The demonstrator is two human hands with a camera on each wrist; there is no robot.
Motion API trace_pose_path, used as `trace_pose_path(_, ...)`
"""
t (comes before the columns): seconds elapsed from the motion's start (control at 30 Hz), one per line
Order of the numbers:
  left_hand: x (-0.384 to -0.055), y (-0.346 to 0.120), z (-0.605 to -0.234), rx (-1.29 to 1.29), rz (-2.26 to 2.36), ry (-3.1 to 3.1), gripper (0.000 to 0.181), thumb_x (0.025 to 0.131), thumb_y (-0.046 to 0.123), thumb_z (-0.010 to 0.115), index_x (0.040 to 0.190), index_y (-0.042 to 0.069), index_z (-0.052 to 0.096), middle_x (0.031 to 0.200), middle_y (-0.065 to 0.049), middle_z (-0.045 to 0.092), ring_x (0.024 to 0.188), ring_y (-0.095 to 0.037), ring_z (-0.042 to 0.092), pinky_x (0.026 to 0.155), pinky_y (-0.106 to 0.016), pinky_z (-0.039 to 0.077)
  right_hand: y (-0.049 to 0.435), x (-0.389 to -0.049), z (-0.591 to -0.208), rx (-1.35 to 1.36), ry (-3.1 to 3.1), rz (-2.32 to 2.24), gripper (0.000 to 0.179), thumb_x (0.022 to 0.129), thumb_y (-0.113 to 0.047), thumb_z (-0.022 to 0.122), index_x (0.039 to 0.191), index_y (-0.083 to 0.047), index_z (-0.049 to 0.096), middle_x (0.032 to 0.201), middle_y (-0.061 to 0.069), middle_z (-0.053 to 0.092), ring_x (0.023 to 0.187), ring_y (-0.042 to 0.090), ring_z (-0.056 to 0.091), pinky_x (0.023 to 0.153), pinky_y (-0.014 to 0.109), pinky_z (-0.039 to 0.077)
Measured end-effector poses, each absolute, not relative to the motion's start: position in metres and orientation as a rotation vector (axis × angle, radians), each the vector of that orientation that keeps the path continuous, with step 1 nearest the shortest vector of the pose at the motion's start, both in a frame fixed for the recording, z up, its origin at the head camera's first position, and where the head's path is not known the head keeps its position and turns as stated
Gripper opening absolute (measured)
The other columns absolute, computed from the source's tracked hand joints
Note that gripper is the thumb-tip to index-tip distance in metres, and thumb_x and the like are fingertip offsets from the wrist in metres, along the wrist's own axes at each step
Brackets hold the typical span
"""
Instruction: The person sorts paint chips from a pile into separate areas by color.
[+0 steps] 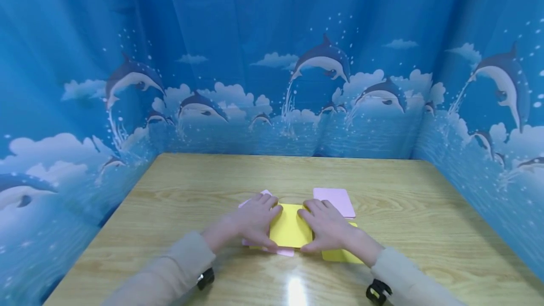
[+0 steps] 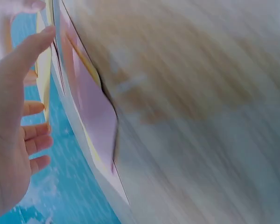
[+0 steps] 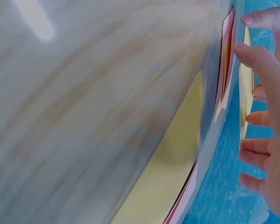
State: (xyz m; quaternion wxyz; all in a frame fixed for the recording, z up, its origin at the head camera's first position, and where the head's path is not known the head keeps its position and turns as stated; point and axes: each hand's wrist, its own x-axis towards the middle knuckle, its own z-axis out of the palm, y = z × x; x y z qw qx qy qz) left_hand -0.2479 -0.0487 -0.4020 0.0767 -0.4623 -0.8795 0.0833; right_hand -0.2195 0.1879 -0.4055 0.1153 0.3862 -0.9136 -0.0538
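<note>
Held a little above the table between both hands is a yellow square card [image 1: 291,226], also seen edge-on in the left wrist view. My left hand [image 1: 255,221] grips its left edge, thumb near the front corner and fingers towards the far one. On the opposite edge my right hand [image 1: 326,226] grips it the same way. Beneath the left hand lie pink cards [image 1: 284,251], one raised at an edge in the left wrist view, with a bit of yellow under them. Under the right wrist rests another yellow card [image 1: 342,256], its middle hidden by the arm.
A pink card [image 1: 335,200] with rounded corners lies beyond the right hand. The wooden table [image 1: 191,188] bears a bright light reflection near its front. Blue curtains [image 1: 238,37] with dolphins stand at the back and both sides.
</note>
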Motion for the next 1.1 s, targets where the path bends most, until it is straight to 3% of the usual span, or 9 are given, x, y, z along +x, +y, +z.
trace_pose_path(0.27, -0.238, -0.017, -0.410, -1.398, 0.320, -2.516, 0.087, 0.066, 0.084, 0.043, 0.116, 0.013, 0.052, 0.105, -0.003, 0.048, 0.096, -0.018, 0.043, 0.090, -0.034, 0.035, 0.219, -0.207, -0.411, 1.118, -2.707, -0.124, 0.082, 0.066, -0.066, 0.064, 0.122, -0.007, 0.052, 0.123, 0.015, 0.046, 0.113, 0.030, 0.042, 0.092, 0.045, 0.036)
trace_pose_path(0.5, -0.234, 0.010, -0.408, -1.396, 0.364, -2.552, 0.085, 0.070, 0.081, 0.043, 0.122, 0.014, 0.049, 0.112, -0.005, 0.048, 0.103, -0.019, 0.043, 0.095, -0.036, 0.033, 0.245, -0.201, -0.413, 1.102, -2.700, -0.092, 0.081, 0.066, -0.063, 0.067, 0.121, -0.006, 0.052, 0.124, 0.018, 0.045, 0.114, 0.032, 0.042, 0.094, 0.048, 0.036)
trace_pose_path(0.63, -0.233, 0.024, -0.406, -1.380, 0.392, -2.563, 0.083, 0.070, 0.082, 0.041, 0.120, 0.016, 0.049, 0.110, -0.002, 0.047, 0.099, -0.017, 0.041, 0.090, -0.033, 0.033, 0.259, -0.201, -0.411, 1.098, -2.709, -0.070, 0.082, 0.066, -0.064, 0.068, 0.122, -0.007, 0.051, 0.125, 0.018, 0.045, 0.115, 0.033, 0.042, 0.093, 0.050, 0.037)
trace_pose_path(1.1, -0.226, 0.058, -0.412, -1.388, 0.435, -2.572, 0.075, 0.068, 0.084, 0.040, 0.107, 0.021, 0.051, 0.095, 0.004, 0.043, 0.090, -0.013, 0.041, 0.080, -0.028, 0.035, 0.289, -0.192, -0.418, 1.097, -2.713, -0.041, 0.086, 0.071, -0.074, 0.055, 0.122, -0.006, 0.052, 0.122, 0.016, 0.048, 0.112, 0.033, 0.045, 0.091, 0.052, 0.037)
